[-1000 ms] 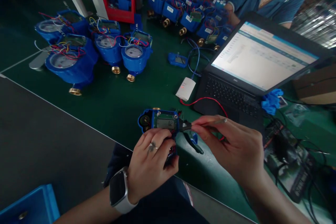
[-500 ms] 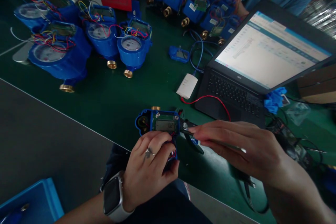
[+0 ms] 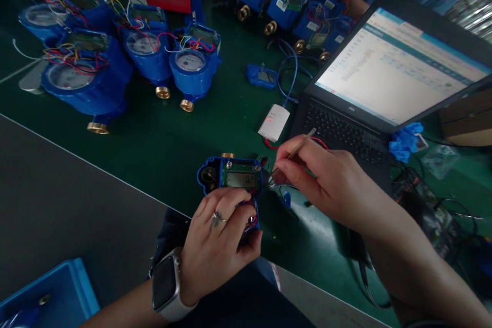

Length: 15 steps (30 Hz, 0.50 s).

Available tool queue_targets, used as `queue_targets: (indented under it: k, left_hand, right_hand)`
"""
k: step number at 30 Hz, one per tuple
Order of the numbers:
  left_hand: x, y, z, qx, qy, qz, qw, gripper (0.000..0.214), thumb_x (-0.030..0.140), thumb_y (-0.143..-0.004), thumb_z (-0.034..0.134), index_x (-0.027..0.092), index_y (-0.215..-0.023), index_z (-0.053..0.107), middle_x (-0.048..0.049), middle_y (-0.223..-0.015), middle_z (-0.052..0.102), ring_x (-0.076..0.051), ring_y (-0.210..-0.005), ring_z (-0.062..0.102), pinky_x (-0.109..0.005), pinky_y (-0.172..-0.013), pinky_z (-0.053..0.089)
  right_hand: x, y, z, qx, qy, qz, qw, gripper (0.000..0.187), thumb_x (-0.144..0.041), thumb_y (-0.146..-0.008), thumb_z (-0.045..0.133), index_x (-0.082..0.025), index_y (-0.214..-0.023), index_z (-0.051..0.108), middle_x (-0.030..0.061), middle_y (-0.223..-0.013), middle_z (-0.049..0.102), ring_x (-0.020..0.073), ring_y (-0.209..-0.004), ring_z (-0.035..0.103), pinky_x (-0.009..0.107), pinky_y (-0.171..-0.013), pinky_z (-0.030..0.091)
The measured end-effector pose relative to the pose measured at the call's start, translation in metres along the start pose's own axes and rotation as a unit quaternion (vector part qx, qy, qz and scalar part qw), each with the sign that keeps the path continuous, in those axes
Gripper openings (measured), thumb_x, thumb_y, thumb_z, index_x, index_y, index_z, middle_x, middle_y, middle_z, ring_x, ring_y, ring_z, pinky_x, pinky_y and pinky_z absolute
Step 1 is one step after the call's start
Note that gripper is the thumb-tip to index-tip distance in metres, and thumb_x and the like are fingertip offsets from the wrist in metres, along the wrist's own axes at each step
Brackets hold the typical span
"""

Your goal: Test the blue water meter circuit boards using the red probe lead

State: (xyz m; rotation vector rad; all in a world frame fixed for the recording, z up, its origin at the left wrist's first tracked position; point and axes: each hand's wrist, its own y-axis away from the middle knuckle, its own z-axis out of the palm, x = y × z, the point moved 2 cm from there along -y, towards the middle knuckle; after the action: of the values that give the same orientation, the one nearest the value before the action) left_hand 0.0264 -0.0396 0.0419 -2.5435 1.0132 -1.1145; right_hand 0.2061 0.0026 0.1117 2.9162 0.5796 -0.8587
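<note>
My left hand (image 3: 221,241), with a ring and a white smartwatch, is closed around a small blue meter unit (image 3: 230,180) whose green circuit board and grey LCD face up near the green bench's front edge. Red wires show under my fingers. My right hand (image 3: 326,182) pinches a thin metal tool (image 3: 294,152), its tip touching the right edge of the unit beside the display.
A laptop (image 3: 369,92) stands open at the right, with a white box with a red light (image 3: 273,122) and a red wire beside it. Several blue water meters (image 3: 149,56) with brass fittings fill the back left. Another person's sleeve is at the top right. A blue bin (image 3: 49,297) sits bottom left.
My right hand has drawn in toward the unit and tipped the metal tool upright. The left hand keeps its hold on the unit.
</note>
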Motion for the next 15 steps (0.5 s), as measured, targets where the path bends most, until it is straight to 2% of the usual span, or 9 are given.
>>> queue_targets:
  k: [4,8,13,15]
  left_hand:
    - [0.000,-0.001,0.000,-0.004,-0.003,-0.004,1.000,0.015,0.015,-0.076,0.064,0.015,-0.090,0.058,-0.0072,-0.105,0.058,-0.022,-0.101,0.055,-0.036,-0.093,0.044]
    - [0.001,-0.002,-0.001,-0.005,-0.006,0.000,1.000,0.014,0.015,-0.076,0.064,0.015,-0.088,0.057,-0.0075,-0.103,0.059,-0.023,-0.099,0.056,-0.036,-0.091,0.046]
    - [0.001,-0.002,-0.002,-0.003,-0.013,-0.001,1.000,0.015,0.014,-0.075,0.064,0.014,-0.089,0.058,-0.0079,-0.102,0.059,-0.023,-0.099,0.056,-0.036,-0.090,0.047]
    - [0.002,-0.002,-0.002,-0.005,-0.015,-0.004,1.000,0.014,0.014,-0.075,0.064,0.014,-0.089,0.058,-0.0082,-0.103,0.059,-0.022,-0.099,0.056,-0.036,-0.090,0.046]
  right_hand:
    - [0.012,-0.007,0.003,-0.017,-0.093,0.055,0.994,0.010,-0.026,-0.098,0.043,-0.020,-0.092,0.048,-0.0012,-0.068,0.066,0.0131,-0.057,0.067,0.022,-0.052,0.051]
    - [0.024,-0.008,0.010,0.004,-0.187,0.100,0.977,0.011,-0.027,-0.097,0.045,-0.021,-0.089,0.049,-0.0035,-0.062,0.066,0.0120,-0.053,0.066,0.020,-0.051,0.053]
    - [0.036,-0.006,0.019,0.018,-0.277,0.121,0.953,0.014,-0.030,-0.097,0.045,-0.021,-0.088,0.049,-0.0033,-0.061,0.065,0.0128,-0.050,0.064,0.022,-0.046,0.052]
    - [0.038,-0.003,0.018,0.049,-0.279,0.120,0.952,0.015,-0.030,-0.098,0.045,-0.021,-0.087,0.049,-0.0033,-0.061,0.063,0.0126,-0.048,0.063,0.022,-0.045,0.051]
